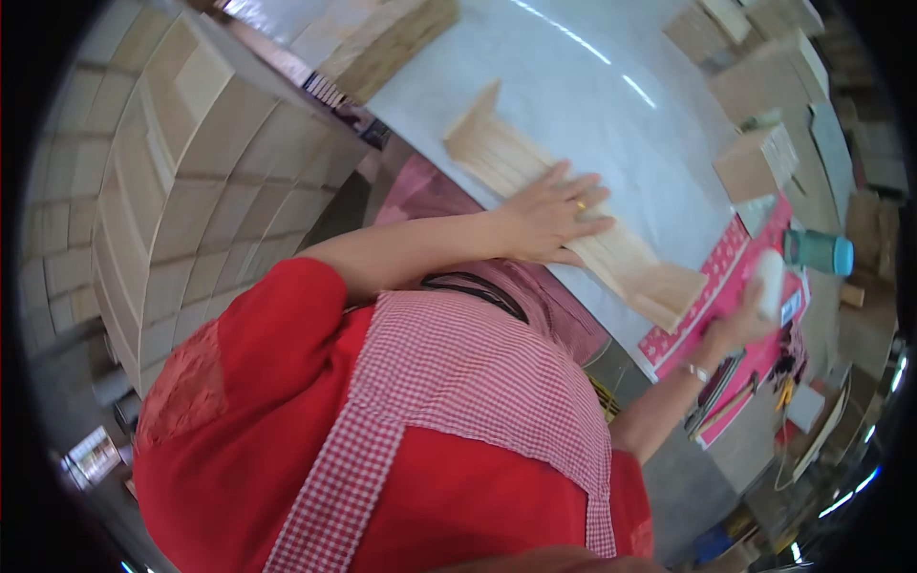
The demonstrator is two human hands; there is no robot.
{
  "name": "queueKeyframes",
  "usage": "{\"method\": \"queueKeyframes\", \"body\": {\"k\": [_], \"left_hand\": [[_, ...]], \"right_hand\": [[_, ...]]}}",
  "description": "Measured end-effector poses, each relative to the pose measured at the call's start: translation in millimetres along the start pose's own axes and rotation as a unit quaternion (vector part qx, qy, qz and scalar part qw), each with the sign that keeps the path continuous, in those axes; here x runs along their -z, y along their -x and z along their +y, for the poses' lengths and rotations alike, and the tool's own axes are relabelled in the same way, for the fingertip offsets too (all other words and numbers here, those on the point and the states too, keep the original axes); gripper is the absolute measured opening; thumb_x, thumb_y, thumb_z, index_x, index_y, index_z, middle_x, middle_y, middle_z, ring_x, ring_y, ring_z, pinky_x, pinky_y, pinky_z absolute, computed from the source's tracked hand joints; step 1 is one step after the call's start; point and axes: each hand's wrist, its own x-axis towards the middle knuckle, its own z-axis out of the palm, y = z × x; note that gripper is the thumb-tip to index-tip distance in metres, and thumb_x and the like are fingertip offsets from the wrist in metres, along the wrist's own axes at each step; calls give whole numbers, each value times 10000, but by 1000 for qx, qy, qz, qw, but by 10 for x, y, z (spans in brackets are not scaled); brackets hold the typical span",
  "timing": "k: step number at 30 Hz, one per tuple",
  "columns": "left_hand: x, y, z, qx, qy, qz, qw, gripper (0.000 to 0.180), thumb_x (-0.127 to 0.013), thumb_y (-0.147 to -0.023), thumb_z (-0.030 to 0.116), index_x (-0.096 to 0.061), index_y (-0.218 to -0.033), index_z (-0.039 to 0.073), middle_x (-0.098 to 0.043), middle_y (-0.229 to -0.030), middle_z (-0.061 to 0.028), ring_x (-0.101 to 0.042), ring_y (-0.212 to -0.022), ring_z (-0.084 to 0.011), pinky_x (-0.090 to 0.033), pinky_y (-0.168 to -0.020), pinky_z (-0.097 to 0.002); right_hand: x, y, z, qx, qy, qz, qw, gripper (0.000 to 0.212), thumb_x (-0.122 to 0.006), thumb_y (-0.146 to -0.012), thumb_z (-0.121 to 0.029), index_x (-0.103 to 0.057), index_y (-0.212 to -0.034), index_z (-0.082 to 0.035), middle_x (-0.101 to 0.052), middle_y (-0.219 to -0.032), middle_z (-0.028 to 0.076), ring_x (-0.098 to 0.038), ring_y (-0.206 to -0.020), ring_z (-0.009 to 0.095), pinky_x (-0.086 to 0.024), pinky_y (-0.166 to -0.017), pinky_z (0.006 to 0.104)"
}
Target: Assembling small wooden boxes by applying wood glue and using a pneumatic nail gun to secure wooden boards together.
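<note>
A pale wooden piece (616,256) with a long flat middle and a raised end at each side lies on the white tabletop, close to its near edge. My left hand (554,218), a ring on one finger, rests on its middle with the fingers spread flat. To the right, my right hand (737,327) is closed around a white, rounded, bottle-like thing (770,282), held upright over a pink patterned sheet or box (712,277). Motion blurs this hand a little, and its fingers partly hide the white thing.
A teal bottle (817,252) stands beyond my right hand. Stacked wooden boxes (205,191) rise on the left, and a wooden block (396,48) sits at the far left of the white table (650,143). More boxes (755,162) stand at the right.
</note>
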Motion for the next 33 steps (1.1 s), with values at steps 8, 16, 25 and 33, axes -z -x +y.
{"method": "queueKeyframes", "body": {"k": [8,16,25,33], "left_hand": [[-163,-200,38,-25,-1,59,998,711,-566,-883,582,-470,-1431,140,-401,-1501,-169,-300,-1432,-357,-185,-1157,-610],[-51,-48,-135,33,14,112,993,673,-576,-862,580,-510,-1400,182,-452,-1475,-158,-312,-1428,-389,-233,-1120,-649],[-210,14,-151,26,-7,154,988,761,-542,-879,605,-452,-1418,75,-446,-1449,-164,-283,-1432,-379,-182,-1167,-612],[72,-22,-135,58,62,95,992,638,-569,-864,550,-509,-1387,189,-502,-1435,-133,-391,-1392,-363,-270,-1110,-636]], "right_hand": [[-94,672,-1522,-49,-176,-45,982,621,-688,-875,-408,-525,-1218,84,-607,-1082,179,-637,-859,251,-516,-616,296],[-863,1456,-2200,43,-133,-295,945,640,-750,-831,-348,-494,-1268,43,-534,-1189,161,-586,-1061,272,-507,-893,373],[-997,1490,-2247,111,-146,-380,907,658,-809,-780,-171,-445,-1290,31,-512,-1209,152,-569,-1090,253,-488,-937,365],[-1078,1428,-2288,142,-139,-367,909,634,-807,-778,-126,-452,-1278,33,-517,-1212,157,-572,-1085,251,-491,-927,363]]}}
